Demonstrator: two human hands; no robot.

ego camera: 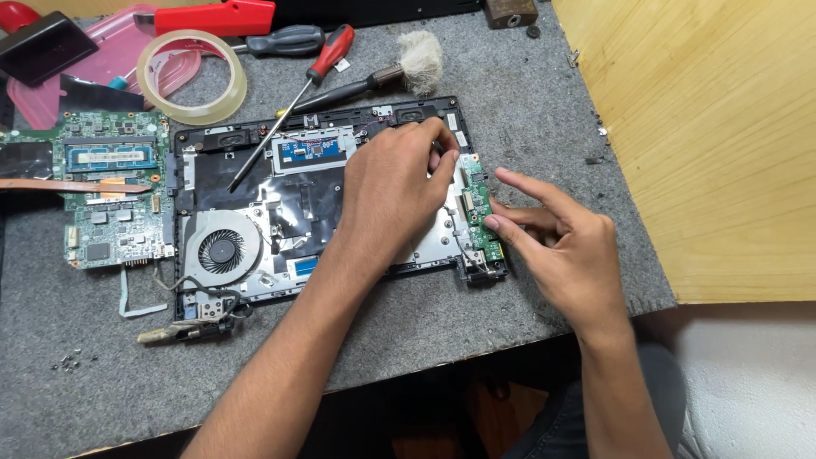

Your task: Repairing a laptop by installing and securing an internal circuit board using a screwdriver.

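An opened laptop base lies on a grey felt mat, with a round cooling fan at its lower left. My left hand reaches across the base, fingertips pinched at its upper right near a small green side board. What those fingers pinch is too small to tell. My right hand rests on the mat beside the base's right edge, with its fingers touching the green side board. A red-handled screwdriver lies with its tip over the base.
A green motherboard lies left of the base. A tape roll, a black-handled screwdriver, a brush and a pink plastic box sit at the back. Loose screws lie front left. A wooden panel borders the right.
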